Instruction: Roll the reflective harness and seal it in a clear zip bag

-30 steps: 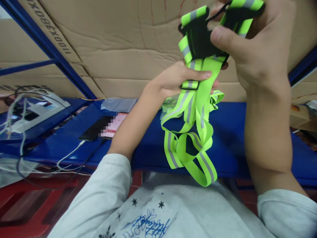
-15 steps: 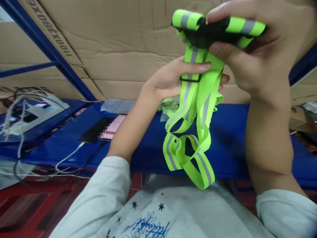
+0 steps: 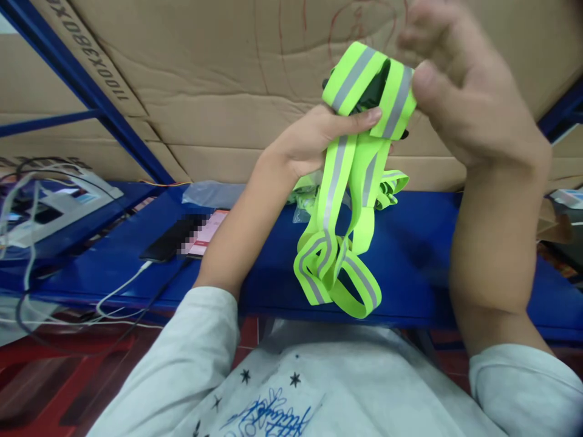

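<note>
A neon-yellow reflective harness with grey stripes hangs in my left hand. The left thumb presses on its folded top, where two loops of strap wrap over a black piece, and the fingers are hidden behind. Below, the straps dangle in twisted loops over the front of the blue table. Just right of the top loop is my right hand, slightly blurred, its fingers spread and raised. Its thumb tip is close to the strap edge; whether it touches is hard to tell. More neon strap lies behind on the table.
On the blue table a black phone-like device with a white cable lies beside a phone with a lit screen. A white power strip with tangled cables is at left. Cardboard stands behind, and clear plastic lies near it.
My right hand has let go of the black piece at the harness top and opened. The top has come down and left into my left hand's hold, its loops now facing me.
</note>
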